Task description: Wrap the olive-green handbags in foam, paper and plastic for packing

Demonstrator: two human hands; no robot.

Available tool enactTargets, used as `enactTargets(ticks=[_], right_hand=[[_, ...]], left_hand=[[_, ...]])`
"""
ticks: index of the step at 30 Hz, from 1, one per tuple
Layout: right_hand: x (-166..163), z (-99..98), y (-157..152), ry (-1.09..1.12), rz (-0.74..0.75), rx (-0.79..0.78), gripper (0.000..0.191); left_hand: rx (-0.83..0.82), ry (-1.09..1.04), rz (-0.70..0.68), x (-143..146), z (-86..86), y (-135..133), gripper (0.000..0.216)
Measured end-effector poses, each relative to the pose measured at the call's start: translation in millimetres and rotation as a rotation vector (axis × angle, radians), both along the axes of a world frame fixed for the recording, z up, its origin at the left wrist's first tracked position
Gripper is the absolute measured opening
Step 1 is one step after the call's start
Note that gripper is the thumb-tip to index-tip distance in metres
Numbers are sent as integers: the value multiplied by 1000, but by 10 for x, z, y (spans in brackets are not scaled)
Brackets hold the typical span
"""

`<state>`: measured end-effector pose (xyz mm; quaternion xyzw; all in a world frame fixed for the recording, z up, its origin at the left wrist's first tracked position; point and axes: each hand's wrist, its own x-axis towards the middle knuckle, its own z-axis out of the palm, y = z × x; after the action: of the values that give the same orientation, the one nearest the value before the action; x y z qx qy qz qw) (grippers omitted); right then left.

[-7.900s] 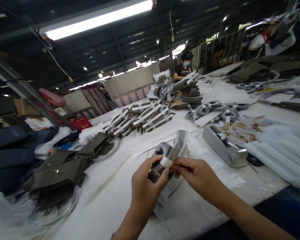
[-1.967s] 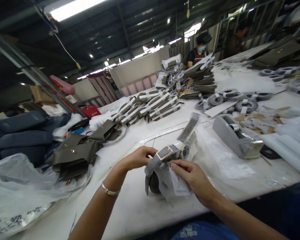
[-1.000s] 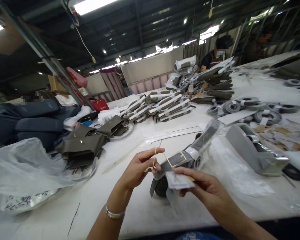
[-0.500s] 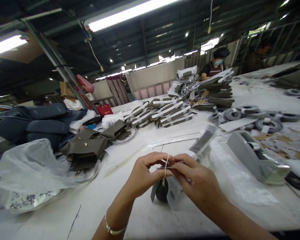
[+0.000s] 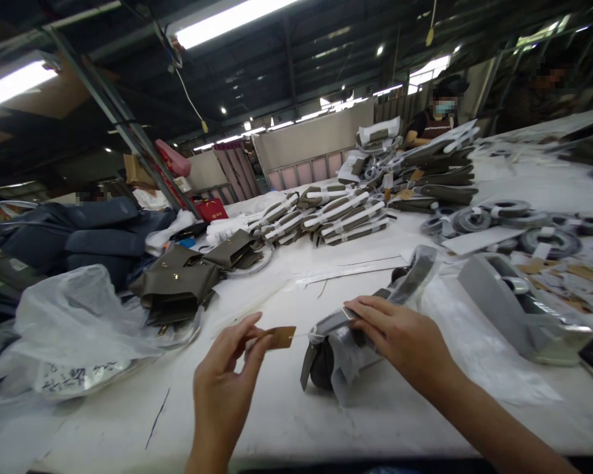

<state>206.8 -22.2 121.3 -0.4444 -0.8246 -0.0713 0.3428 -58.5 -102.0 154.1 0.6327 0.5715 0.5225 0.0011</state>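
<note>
Between the thumb and fingers of my left hand point(image 5: 232, 372) is a brown hang tag point(image 5: 282, 337). A thin string runs from its right end to a dark strap point(image 5: 332, 322) wrapped in clear plastic. My right hand point(image 5: 405, 339) is closed over that strap, to the right of the string. Beneath the strap, a dark rounded flap point(image 5: 322, 367) and loose plastic film point(image 5: 348, 368) rest on the table. The right fingertips lie on top of the strap; the thumb is hidden.
A grey dispenser point(image 5: 518, 309) stands on the right, near coiled straps point(image 5: 548, 245). Olive bags point(image 5: 182, 276) and a clear plastic bag point(image 5: 79, 329) lie on the left of the white table point(image 5: 188, 421). Wrapped bundles point(image 5: 336, 214) are piled behind. A masked person point(image 5: 437, 118) is beyond.
My hands have moved apart. My left hand has gone left with the brown tag, drawing the string out; my right hand has come down onto the strap. The string loop now sits around the strap.
</note>
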Motion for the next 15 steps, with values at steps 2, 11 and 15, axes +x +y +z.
enactTargets(ticks=[2,11,15], right_hand=[[-41,-5,33,5,-16,19,27],[-192,-10,120,80,29,0,27],[1,-76,69,213,112,25,25]], left_hand=[[32,-52,69,-9,-90,-162,31],[179,530,-651,936,-491,-175,15],[131,315,-640,716,-955,-49,22]])
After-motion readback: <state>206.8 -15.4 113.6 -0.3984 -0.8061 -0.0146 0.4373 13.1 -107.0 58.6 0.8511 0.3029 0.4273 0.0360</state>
